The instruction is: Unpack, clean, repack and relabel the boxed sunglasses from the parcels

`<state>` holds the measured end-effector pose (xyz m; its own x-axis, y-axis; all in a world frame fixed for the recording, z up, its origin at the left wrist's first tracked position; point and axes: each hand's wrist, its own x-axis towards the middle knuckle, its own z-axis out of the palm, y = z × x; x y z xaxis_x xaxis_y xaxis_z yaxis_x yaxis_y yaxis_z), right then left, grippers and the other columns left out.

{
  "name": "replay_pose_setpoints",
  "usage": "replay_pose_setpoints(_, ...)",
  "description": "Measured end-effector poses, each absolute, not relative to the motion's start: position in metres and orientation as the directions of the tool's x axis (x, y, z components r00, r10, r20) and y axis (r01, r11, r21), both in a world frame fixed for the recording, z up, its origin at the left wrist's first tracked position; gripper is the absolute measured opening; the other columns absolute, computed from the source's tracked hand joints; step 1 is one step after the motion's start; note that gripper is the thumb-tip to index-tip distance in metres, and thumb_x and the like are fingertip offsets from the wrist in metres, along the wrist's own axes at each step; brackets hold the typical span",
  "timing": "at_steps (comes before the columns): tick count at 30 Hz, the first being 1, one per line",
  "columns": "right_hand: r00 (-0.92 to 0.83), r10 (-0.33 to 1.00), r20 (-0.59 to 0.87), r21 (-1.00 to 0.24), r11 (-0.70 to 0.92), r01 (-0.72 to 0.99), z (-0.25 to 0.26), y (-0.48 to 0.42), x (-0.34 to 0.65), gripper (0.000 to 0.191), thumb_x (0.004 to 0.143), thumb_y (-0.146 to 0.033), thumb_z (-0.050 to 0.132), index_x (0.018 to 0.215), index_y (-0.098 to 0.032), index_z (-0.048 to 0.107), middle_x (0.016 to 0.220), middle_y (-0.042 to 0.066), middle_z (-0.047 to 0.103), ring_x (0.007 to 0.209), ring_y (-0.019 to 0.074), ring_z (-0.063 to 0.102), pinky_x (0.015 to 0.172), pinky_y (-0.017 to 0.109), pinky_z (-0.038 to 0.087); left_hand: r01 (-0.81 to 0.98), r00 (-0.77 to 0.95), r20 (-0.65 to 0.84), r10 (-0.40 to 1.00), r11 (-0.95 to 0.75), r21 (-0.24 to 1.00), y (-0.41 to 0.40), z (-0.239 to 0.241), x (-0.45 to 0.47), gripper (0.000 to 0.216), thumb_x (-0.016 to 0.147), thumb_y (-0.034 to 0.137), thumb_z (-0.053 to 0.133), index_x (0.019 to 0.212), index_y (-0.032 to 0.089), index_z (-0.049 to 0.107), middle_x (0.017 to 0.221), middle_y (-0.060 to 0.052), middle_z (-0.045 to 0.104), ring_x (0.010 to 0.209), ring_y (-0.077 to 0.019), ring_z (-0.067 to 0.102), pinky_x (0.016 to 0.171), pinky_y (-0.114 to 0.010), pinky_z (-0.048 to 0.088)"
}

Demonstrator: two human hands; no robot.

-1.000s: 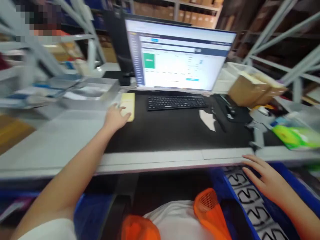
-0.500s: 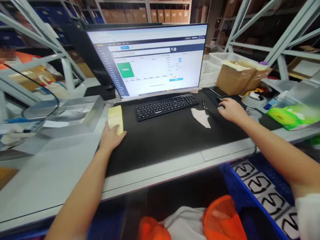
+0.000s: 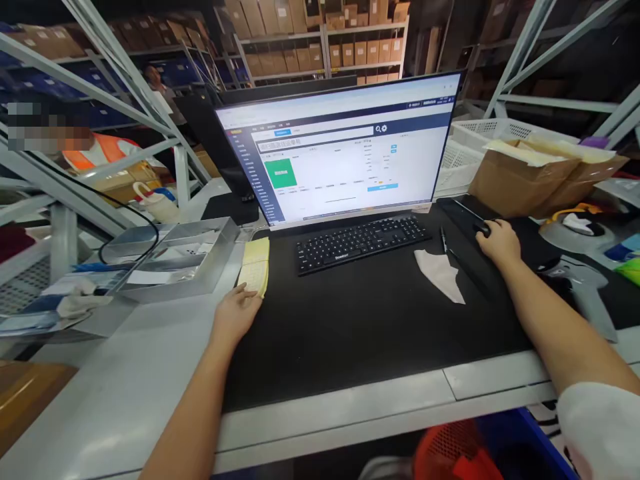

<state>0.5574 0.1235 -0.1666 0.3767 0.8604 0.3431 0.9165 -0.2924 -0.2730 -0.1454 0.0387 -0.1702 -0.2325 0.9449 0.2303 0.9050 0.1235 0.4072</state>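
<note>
On the left side of the black desk mat (image 3: 360, 333), a stack of yellow paper slips (image 3: 256, 257) lies flat. Its near end is in my left hand (image 3: 236, 313), with curled fingers on the paper. My right hand (image 3: 501, 243) is closed over a black computer mouse (image 3: 483, 229), mostly covered by the palm and fingers. Between the hands sits a black keyboard (image 3: 363, 243). Closer to the right hand are a pen (image 3: 443, 240) and a torn piece of pale paper (image 3: 440, 275). Behind the keyboard, a lit monitor (image 3: 345, 160) shows a web page with a green block.
A grey open box (image 3: 215, 260) with papers stands left. At right are a barcode scanner (image 3: 583, 287), a cardboard box (image 3: 520, 177) and a white basket (image 3: 463, 160). An orange mesh item (image 3: 445, 447) is below the desk edge. Another person in an orange vest (image 3: 107, 150) is beyond the frame at left.
The view has tilted up and shifted left, so more shelving shows and less below the desk. My left hand has slid toward the near end of the yellow slips. My right hand remains on the mouse.
</note>
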Motion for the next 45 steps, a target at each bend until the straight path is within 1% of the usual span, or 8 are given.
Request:
replay_pose_setpoints(3,0.392,0.853,0.344,-0.3,-0.296,0.907,-0.171,0.126,0.564,0.057,0.1,-0.041,0.05,0.144,-0.007,0.06,0.144,0.027,0.053,0.118,0.0307,0.056,0.09,0.042,0.039,0.888,-0.279,0.203,0.939,0.171,0.427,0.039,-0.167,-0.143,0.035,0.079,0.042,0.053,0.084,0.022,0.081,0.127,-0.009,0.074,0.131,-0.0348,0.063,0.117,-0.048,0.047)
replay_pose_setpoints(10,0.411,0.847,0.337,-0.373,-0.281,0.884,-0.177,0.129,0.569,0.053,0.098,-0.04,0.053,0.143,-0.012,0.063,0.147,0.024,0.051,0.12,0.03,0.054,0.09,0.041,0.037,0.913,-0.242,0.183,0.953,0.16,0.375,0.035,-0.159,-0.139,0.038,0.082,0.043,0.049,0.081,0.027,0.083,0.118,-0.004,0.078,0.126,-0.032,0.066,0.113,-0.045,0.052)
replay_pose_setpoints(16,0.394,0.849,0.353,-0.371,-0.26,0.892,-0.177,0.128,0.568,0.052,0.099,-0.04,0.052,0.14,-0.011,0.065,0.145,0.025,0.051,0.12,0.028,0.053,0.091,0.04,0.036,0.917,-0.217,0.157,0.963,0.147,0.37,0.035,-0.159,-0.141,0.046,0.085,0.044,0.043,0.087,0.021,0.084,0.126,-0.009,0.075,0.129,-0.0329,0.064,0.115,-0.044,0.049)
replay_pose_setpoints(21,0.397,0.836,0.379,-0.354,-0.265,0.897,-0.175,0.124,0.567,0.062,0.098,-0.043,0.051,0.148,-0.006,0.055,0.144,0.027,0.049,0.115,0.0264,0.055,0.088,0.038,0.038,0.908,-0.213,0.14,0.967,0.143,0.394,0.037,-0.158,-0.141,0.05,0.086,0.046,0.042,0.086,0.019,0.083,0.129,-0.011,0.074,0.129,-0.035,0.064,0.113,-0.045,0.05)
replay_pose_setpoints(27,0.404,0.852,0.332,-0.326,-0.298,0.897,-0.175,0.125,0.568,0.064,0.098,-0.05,0.047,0.145,-0.006,0.057,0.143,0.028,0.052,0.116,0.0328,0.058,0.088,0.042,0.04,0.898,-0.203,0.137,0.97,0.128,0.42,0.036,-0.159,-0.143,0.051,0.085,0.048,0.041,0.087,0.019,0.083,0.13,-0.011,0.073,0.13,-0.0339,0.064,0.115,-0.044,0.048)
replay_pose_setpoints(35,0.449,0.83,0.33,-0.307,-0.355,0.883,-0.185,0.144,0.575,0.06,0.091,-0.04,0.06,0.142,-0.01,0.054,0.139,0.024,0.057,0.118,0.0365,0.06,0.095,0.043,0.047,0.896,-0.147,0.137,0.98,0.074,0.437,0.035,-0.164,-0.147,0.066,0.089,0.058,0.033,0.102,0.015,0.081,0.135,-0.014,0.07,0.132,-0.0326,0.062,0.119,-0.047,0.043)
replay_pose_setpoints(41,0.425,0.844,0.328,-0.282,-0.342,0.896,-0.19,0.149,0.583,0.052,0.09,-0.044,0.059,0.134,-0.016,0.06,0.136,0.02,0.06,0.118,0.035,0.061,0.098,0.043,0.051,0.898,-0.065,0.169,0.984,-0.016,0.439,0.037,-0.174,-0.156,0.063,0.085,0.065,0.045,0.106,0.017,0.078,0.135,-0.014,0.07,0.132,-0.0318,0.061,0.12,-0.047,0.043)
replay_pose_setpoints(45,0.397,0.857,0.328,-0.261,-0.322,0.91,-0.192,0.15,0.584,0.058,0.091,-0.044,0.056,0.143,-0.019,0.056,0.147,0.016,0.055,0.126,0.0339,0.058,0.105,0.044,0.049,0.904,-0.003,0.178,0.984,-0.073,0.42,0.038,-0.178,-0.161,0.067,0.086,0.067,0.044,0.113,0.015,0.076,0.137,-0.016,0.067,0.132,-0.0329,0.061,0.12,-0.049,0.043)
